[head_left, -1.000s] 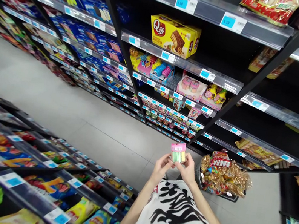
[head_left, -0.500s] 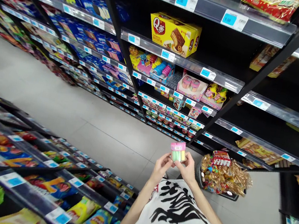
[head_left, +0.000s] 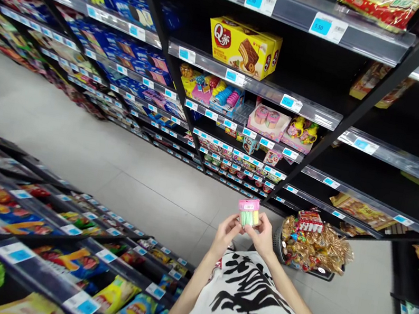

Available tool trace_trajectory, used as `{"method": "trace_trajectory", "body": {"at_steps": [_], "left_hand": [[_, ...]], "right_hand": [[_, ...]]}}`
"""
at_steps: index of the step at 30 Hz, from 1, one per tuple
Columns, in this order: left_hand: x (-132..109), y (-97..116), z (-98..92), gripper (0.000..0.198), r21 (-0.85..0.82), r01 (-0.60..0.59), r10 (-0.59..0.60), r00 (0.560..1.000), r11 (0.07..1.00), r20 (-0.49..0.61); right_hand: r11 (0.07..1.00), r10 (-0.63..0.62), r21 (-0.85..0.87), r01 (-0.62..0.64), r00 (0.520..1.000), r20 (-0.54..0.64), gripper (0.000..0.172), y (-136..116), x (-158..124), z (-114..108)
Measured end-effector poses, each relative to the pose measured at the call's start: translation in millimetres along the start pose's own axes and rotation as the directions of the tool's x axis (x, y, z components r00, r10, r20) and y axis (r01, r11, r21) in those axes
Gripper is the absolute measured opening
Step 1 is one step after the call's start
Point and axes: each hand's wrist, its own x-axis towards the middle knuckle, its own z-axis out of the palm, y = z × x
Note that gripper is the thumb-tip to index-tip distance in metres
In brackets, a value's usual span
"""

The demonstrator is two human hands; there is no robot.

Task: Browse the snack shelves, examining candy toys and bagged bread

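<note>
Both my hands hold a small round tub (head_left: 249,213) with a pink lid and green and yellow sides, in front of my body above the floor. My left hand (head_left: 228,230) grips it from its left lower side. From the right, my right hand (head_left: 262,234) has fingers and thumb around its lower edge. A pale label with dark marks shows on the lid's rim. On the shelf ahead stands a tray of similar pink-topped tubs (head_left: 267,117). What is inside the held tub cannot be made out clearly.
A dark basket (head_left: 277,244) heaped with gold-wrapped sweets (head_left: 323,246) stands right of my body. Shelves ahead carry a yellow cake box (head_left: 244,47) and candy toys (head_left: 223,95). Snack bags (head_left: 137,311) fill the shelf at lower left. Grey floor tiles (head_left: 143,167) run between the shelves.
Almost nothing differs. Both hands keep the tub in the same spot, and the view has shifted very slightly.
</note>
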Motion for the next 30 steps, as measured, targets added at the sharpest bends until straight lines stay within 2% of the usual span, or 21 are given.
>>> {"method": "trace_trajectory", "body": {"at_steps": [24,30], "left_hand": [[-1.1,5.9,0.3,0.053,0.034,0.009,-0.008,1.0,0.999,-0.014],[-1.7,7.3,0.4,0.052,0.018,0.004,-0.004,1.0,1.0,-0.019]], "right_hand": [[1.0,0.003,-0.017,-0.002,1.0,0.012,0.041,0.5,-0.2,-0.7],[0.998,0.003,0.062,-0.005,0.999,0.032,0.041,2.7,-0.2,-0.9]]}}
